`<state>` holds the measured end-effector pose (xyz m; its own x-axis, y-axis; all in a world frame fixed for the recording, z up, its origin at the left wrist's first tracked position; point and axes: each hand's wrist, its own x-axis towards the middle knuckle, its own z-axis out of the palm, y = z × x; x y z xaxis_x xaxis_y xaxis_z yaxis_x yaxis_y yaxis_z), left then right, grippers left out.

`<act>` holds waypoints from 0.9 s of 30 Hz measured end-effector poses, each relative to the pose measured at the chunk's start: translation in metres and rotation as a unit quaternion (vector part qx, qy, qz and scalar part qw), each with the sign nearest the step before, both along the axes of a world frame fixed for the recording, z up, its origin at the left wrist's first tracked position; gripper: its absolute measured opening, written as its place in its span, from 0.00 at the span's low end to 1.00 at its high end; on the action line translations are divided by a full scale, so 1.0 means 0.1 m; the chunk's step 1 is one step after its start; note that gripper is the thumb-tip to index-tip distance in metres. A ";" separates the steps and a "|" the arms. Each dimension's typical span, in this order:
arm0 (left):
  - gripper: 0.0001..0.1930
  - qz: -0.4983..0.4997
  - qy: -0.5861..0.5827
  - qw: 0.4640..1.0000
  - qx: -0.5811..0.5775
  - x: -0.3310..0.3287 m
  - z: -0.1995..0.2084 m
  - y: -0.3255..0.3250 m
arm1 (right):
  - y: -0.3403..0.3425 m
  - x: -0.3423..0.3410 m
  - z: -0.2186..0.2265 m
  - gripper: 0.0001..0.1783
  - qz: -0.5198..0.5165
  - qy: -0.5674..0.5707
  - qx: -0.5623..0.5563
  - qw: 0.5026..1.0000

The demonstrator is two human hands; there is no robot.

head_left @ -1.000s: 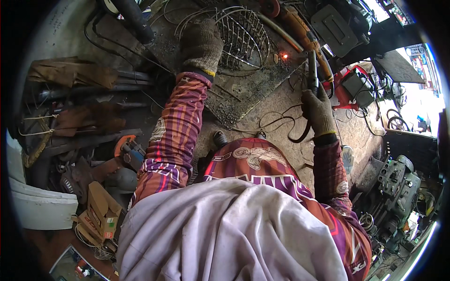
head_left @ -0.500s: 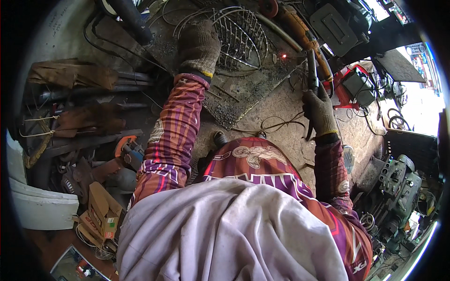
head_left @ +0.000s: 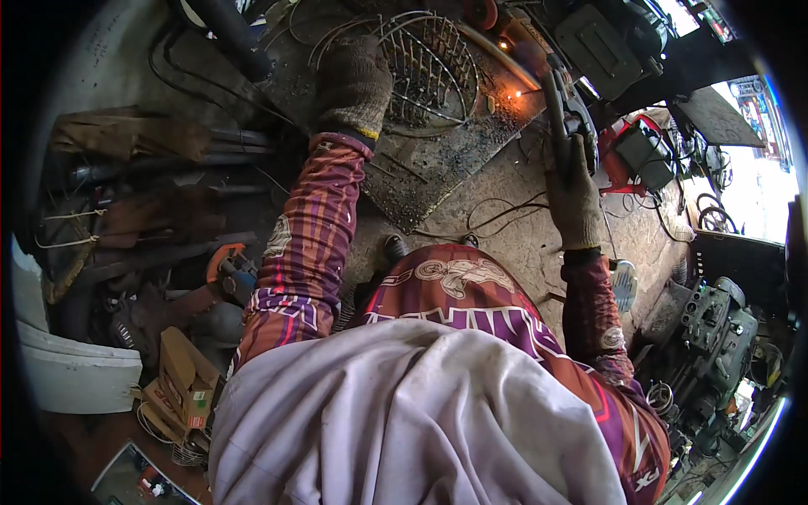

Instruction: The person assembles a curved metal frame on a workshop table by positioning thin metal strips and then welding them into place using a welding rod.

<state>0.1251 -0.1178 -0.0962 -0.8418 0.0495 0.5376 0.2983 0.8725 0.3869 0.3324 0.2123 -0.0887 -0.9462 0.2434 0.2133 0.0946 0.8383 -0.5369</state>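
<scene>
The gloved left hand (head_left: 353,82) is curled at the left rim of a rounded wire frame (head_left: 431,74); whether it grips, I cannot tell. The worktop (head_left: 454,168) beneath has 1 corner toward the person. Beyond its right edge, floor (head_left: 534,265) spreads, crossed by cable (head_left: 505,216). There the gloved right hand (head_left: 578,198) grasps a dark tool (head_left: 555,109), pointing forward, long axis leaning slightly left.

Left hand (head_left: 355,82) at wire basket (head_left: 431,74), right hand (head_left: 577,195) around probable welding holder (head_left: 554,105)

On my left, an open cardboard box (head_left: 183,370) lies near a curved white panel (head_left: 80,366); on my right stands a grey-green metal machine (head_left: 722,332).
</scene>
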 end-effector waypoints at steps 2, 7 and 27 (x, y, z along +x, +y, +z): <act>0.13 0.002 -0.013 1.000 -0.001 0.05 0.07 -0.06 | -0.01 -0.01 -0.02 0.42 -0.014 -0.017 -0.001 1.000; 0.12 0.019 0.006 1.000 -0.022 0.04 0.07 0.01 | -0.04 0.06 0.03 0.43 -0.063 -0.068 -0.039 0.995; 0.12 0.025 -0.039 0.997 -0.063 -0.04 -0.06 -0.06 | -0.11 0.00 0.01 0.43 -0.022 -0.088 -0.323 0.942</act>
